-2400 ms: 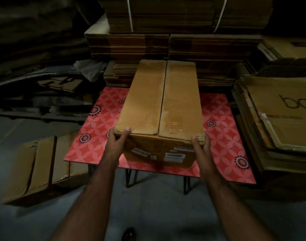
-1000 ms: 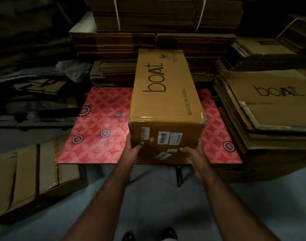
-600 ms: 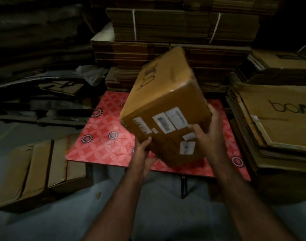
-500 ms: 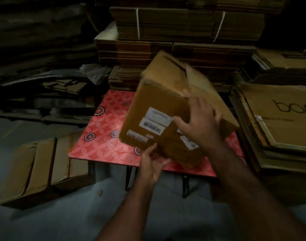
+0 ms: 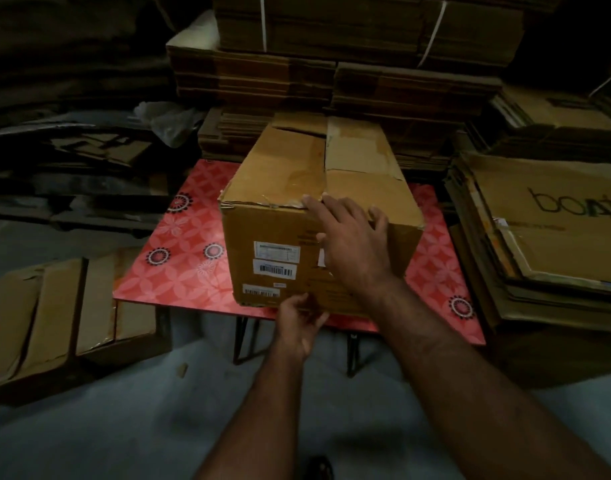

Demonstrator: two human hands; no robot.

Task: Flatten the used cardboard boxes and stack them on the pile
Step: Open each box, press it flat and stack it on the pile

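Cardboard box (image 5: 311, 202) — on red bench (image 5: 179, 258), flap seam up for opening. Right hand (image 5: 352, 244) spread over near top edge; left hand (image 5: 302, 318) pinches bottom edge, steadying. Flattened pile (image 5: 553, 237) — three o'clock.

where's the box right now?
Head view, centre: the box sits on the red table, flaps up, with the flattened pile to its right. The right hand rests on its near face; the left hand grips its bottom edge.
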